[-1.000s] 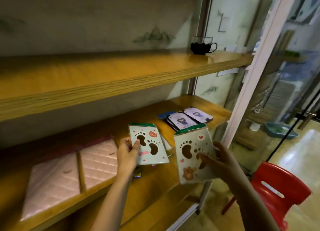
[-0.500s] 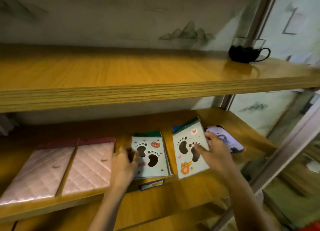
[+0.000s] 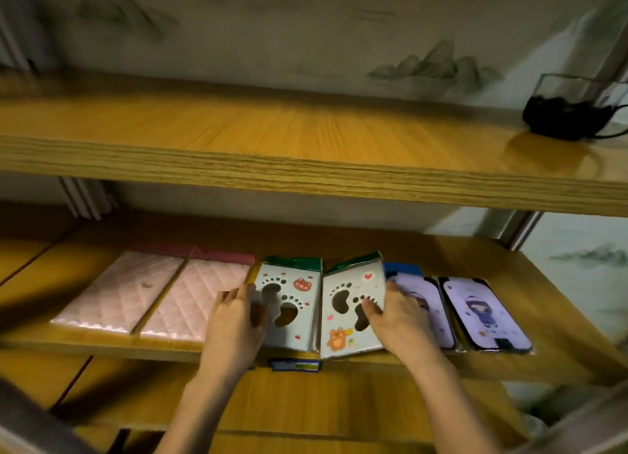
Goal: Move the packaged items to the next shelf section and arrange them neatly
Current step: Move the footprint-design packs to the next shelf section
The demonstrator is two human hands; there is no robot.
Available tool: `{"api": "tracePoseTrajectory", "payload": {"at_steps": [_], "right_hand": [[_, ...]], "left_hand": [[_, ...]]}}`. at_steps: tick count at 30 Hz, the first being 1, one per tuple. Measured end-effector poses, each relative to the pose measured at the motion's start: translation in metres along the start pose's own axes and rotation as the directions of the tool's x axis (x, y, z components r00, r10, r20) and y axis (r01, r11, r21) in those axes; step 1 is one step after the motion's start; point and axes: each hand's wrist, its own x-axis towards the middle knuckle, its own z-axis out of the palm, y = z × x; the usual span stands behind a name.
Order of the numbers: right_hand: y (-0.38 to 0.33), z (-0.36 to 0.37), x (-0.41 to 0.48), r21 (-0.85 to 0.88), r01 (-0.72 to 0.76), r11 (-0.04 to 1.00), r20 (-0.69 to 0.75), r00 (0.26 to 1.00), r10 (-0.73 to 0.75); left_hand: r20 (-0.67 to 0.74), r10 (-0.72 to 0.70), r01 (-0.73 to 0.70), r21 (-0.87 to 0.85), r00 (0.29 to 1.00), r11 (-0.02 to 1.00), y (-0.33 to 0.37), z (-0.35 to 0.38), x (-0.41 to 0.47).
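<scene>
A person stood facing a wooden shelf unit, both bare forearms reaching up from the bottom of the view. On the middle shelf point(image 3: 560, 321) lay a row of flat packaged items. At the centre were two white footprint packets with green tops. The left footprint packet point(image 3: 295, 304) lay flat; the left hand point(image 3: 234, 321) rested on its left edge at about 9 o'clock, fingers spread over the packet, pressing rather than gripping. The right footprint packet point(image 3: 350, 311) sat just beside it, touching or nearly so, its far edge tilted up slightly. The right hand point(image 3: 397, 314) held this packet at its right edge, about 3 o'clock, with the thumb on its printed face; the other fingers were hidden behind it.

To the right of the hands, at 3 o'clock, lay two purple cartoon-figure packets point(image 3: 486, 312) side by side, with a blue packet top point(image 3: 402, 270) showing behind the right hand. To the left, at 9 o'clock, lay two pink quilted packets point(image 3: 163, 297) side by side. A small blue label point(image 3: 295, 365) hung over the shelf's front edge at 6 o'clock below the footprint packets.

On the upper shelf point(image 3: 272, 141), at 2 o'clock, stood a glass cup point(image 3: 574, 110) with dark contents.
</scene>
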Motion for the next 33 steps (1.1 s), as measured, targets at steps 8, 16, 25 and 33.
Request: {"api": "tracePoseTrajectory", "payload": {"at_steps": [8, 16, 25, 33], "right_hand": [[-0.007, -0.007, 0.000, -0.314, 0.079, 0.946, 0.006, 0.997, -0.081], [-0.065, 0.006, -0.016, -0.157, 0.373, 0.914, 0.083, 0.928, -0.364], [-0.182, 0.056, -0.068, -0.080, 0.752, 0.654, 0.222, 0.653, -0.724], [-0.297, 0.127, -0.149, 0.063, 0.854, 0.516, 0.279, 0.481, -0.831]], "left_hand": [[-0.106, 0.034, -0.024, 0.091, 0.994, 0.996, -0.003, -0.014, -0.014], [-0.200, -0.028, 0.080, 0.254, 0.979, 0.964, -0.029, -0.059, -0.039], [-0.363, -0.181, 0.303, 0.314, 0.914, 0.900, -0.103, -0.154, -0.102], [-0.463, -0.268, 0.431, 0.294, 0.845, 0.853, -0.194, -0.249, -0.169]]}}
